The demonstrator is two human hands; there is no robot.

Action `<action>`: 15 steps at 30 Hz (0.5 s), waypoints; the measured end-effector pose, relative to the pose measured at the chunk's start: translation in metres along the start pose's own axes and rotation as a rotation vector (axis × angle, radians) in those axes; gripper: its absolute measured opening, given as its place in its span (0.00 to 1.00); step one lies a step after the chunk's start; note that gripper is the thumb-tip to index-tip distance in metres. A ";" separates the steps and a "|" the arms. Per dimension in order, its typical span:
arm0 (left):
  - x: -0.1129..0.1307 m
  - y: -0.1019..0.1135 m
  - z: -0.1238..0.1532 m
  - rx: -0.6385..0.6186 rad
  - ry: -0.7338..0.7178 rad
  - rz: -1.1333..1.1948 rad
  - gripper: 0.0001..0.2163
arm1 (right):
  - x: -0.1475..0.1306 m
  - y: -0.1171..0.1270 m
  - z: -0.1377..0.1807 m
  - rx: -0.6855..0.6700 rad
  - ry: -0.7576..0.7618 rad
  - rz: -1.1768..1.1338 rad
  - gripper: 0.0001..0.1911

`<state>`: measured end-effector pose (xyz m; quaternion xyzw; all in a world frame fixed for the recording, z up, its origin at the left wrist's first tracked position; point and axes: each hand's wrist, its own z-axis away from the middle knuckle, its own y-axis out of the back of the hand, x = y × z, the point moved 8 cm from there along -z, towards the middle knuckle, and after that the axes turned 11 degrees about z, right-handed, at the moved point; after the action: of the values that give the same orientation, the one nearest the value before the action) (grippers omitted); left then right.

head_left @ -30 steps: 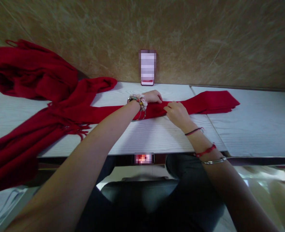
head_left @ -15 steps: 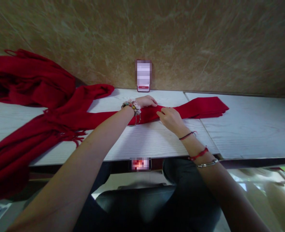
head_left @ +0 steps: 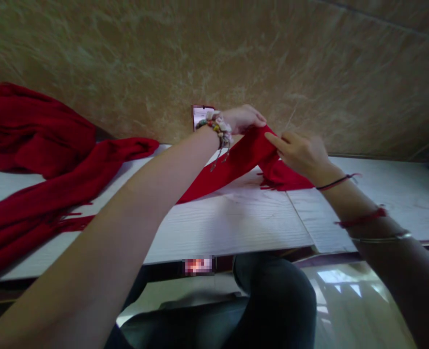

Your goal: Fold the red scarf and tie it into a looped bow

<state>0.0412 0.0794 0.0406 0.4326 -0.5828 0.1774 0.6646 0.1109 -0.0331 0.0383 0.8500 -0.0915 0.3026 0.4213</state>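
Observation:
A folded strip of red fringed scarf (head_left: 232, 157) is raised off the white board table, its top edge between my hands. My left hand (head_left: 245, 118), with a beaded bracelet on the wrist, is closed on that upper edge. Just to the right, my right hand (head_left: 305, 152) has its fingertips on the same edge, pinching the cloth; its back is slightly blurred. The scarf's far end lies on the table beneath my right hand, some fringe showing. My left forearm hides part of the strip's other end.
A heap of red cloth (head_left: 36, 131) covers the table's left side, one part hanging past the front edge. A phone (head_left: 199, 116) leans on the marbled wall (head_left: 156, 63), partly behind my left wrist. Another lit screen (head_left: 199, 265) sits at the front edge of the white table (head_left: 214, 228).
Both hands have lifted the scarf strip from the table and moved away and rightward. Its right end has drawn in and bent under. The view has shifted somewhat.

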 end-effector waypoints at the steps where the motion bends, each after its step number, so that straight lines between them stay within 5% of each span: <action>1: 0.020 -0.010 -0.010 -0.016 -0.065 -0.018 0.16 | 0.021 0.000 0.004 -0.004 -0.026 0.043 0.20; 4: 0.059 -0.054 -0.033 -0.052 -0.245 -0.183 0.20 | 0.079 -0.015 0.027 -0.039 -0.130 0.169 0.20; 6: 0.058 -0.091 -0.037 -0.068 -0.332 -0.255 0.23 | 0.105 -0.042 0.051 -0.107 -0.195 0.232 0.21; 11: -0.022 -0.165 -0.023 -0.131 -0.255 -0.535 0.39 | 0.114 -0.135 0.112 -0.284 -0.217 0.089 0.20; 15: -0.060 -0.178 -0.013 -0.147 -0.234 -0.730 0.33 | 0.100 -0.167 0.130 -0.248 -0.231 -0.132 0.24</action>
<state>0.1654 0.0058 -0.0796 0.5800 -0.4735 -0.1634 0.6424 0.3165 -0.0188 -0.0727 0.8247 -0.1198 0.1610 0.5287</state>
